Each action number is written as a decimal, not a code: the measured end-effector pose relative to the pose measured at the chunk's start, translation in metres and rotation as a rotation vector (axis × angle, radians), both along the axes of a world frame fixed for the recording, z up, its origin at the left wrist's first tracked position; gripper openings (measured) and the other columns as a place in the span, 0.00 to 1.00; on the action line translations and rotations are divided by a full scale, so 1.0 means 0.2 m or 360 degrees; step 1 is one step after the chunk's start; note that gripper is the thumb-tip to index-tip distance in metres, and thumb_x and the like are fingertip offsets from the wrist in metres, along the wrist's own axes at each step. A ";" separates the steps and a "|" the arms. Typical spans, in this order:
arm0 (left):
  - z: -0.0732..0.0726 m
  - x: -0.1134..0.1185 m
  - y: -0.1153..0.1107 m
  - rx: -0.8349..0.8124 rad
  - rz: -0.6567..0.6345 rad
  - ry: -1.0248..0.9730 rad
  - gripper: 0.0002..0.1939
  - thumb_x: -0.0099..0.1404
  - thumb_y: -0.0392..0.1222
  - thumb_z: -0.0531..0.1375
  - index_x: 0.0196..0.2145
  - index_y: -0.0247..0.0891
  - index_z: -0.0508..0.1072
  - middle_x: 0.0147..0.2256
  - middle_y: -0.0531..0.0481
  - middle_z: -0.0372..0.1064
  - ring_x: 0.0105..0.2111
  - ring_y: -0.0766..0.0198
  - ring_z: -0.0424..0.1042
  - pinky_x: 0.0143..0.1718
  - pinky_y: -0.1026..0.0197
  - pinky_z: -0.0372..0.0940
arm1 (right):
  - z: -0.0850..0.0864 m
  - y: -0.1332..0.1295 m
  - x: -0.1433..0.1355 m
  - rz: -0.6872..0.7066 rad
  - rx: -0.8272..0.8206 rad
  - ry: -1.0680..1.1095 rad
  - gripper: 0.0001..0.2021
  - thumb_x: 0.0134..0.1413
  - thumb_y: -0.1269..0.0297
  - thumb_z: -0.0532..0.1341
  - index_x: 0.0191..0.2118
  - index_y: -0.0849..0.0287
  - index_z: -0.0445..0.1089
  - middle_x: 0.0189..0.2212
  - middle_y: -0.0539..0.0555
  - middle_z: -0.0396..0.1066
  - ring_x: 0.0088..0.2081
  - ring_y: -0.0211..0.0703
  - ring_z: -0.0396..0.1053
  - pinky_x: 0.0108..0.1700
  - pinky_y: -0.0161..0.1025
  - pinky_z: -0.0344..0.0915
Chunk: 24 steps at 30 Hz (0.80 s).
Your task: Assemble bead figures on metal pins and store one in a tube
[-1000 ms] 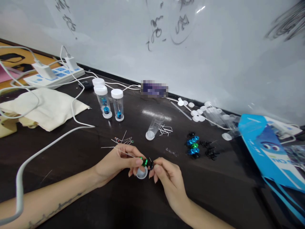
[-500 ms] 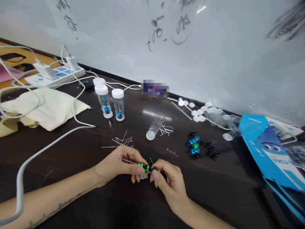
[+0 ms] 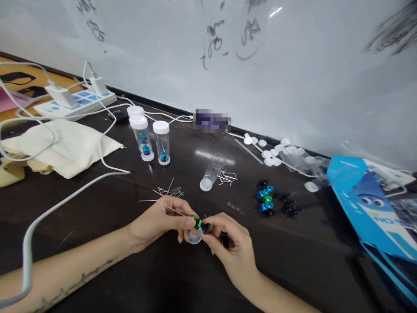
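Note:
Between the thumb and fingers of my left hand is a small shiny green spool. A thin metal wire runs back from it across that hand. My right hand pinches a small black part against the spool's right side; the fingers hide some of it. Just under the fingertips a clear round cap or tube end shows, partly covered. Beyond my left hand lie several thin wires with looped ends. A clear tube with a white cap lies beside several bent white pieces.
Capped clear tubes with blue spools stand at the back left. Blue and green spools and black parts lie right. White discs, a blue bag, a power strip, a cream cloth pouch and a loose cable surround them.
The green spool has tilted and moved slightly up in my left fingers, and the wire has turned with it. My right fingers have come closer to it. More of the clear round piece shows below.

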<state>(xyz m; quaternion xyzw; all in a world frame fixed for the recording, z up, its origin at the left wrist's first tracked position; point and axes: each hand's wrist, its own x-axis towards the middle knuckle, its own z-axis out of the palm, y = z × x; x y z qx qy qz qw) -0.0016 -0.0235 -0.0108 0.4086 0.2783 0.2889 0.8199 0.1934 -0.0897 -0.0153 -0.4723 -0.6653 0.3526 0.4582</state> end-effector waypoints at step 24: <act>-0.01 -0.01 0.00 -0.0047 -0.0131 -0.0009 0.06 0.55 0.36 0.69 0.31 0.30 0.80 0.27 0.43 0.79 0.22 0.66 0.75 0.21 0.70 0.68 | 0.02 0.00 0.00 0.0047 -0.0057 -0.0022 0.04 0.59 0.64 0.63 0.34 0.57 0.72 0.23 0.46 0.66 0.25 0.35 0.63 0.29 0.33 0.59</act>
